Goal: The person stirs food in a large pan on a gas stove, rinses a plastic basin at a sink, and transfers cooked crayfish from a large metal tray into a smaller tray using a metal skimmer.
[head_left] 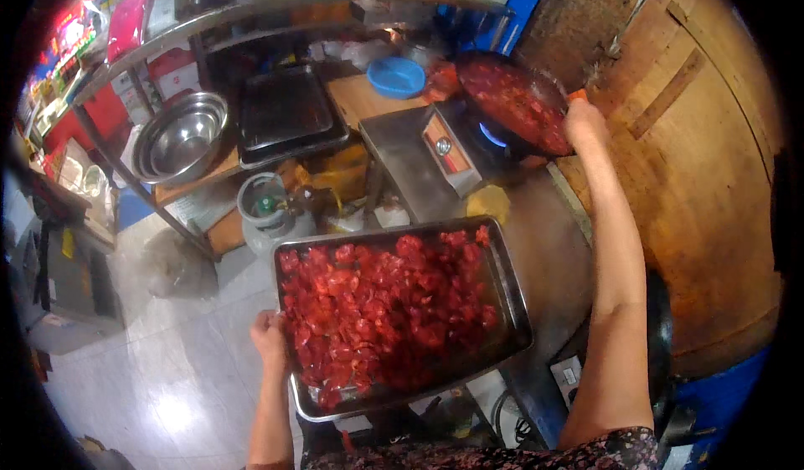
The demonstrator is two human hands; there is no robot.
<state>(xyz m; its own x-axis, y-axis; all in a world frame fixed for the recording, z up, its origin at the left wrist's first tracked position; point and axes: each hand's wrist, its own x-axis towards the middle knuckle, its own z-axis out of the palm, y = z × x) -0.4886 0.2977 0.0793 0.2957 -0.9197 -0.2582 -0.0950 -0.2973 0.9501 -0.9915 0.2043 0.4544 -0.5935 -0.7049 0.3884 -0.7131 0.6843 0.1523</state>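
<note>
My left hand [270,338] is closed on the left rim of a metal baking tray [517,307], held in front of me. Many glossy red pieces of food [389,311] cover most of it; their kind I cannot make out. At the upper right, my right hand [584,125] grips the orange handle of a black wok [546,90]. The wok is tilted, with red food in sauce [519,105] spread inside it. Beneath it, a blue flame [492,136] burns on a gas stove [410,164].
Left of the stove lie a dark tray [289,110] and nested steel bowls [180,139]. A blue plastic basin [396,78] sits behind the stove. Below the shelf stands a gas cylinder [266,210]. A wooden board wall [712,219] closes off the right, and a metal shelf [335,11] runs overhead.
</note>
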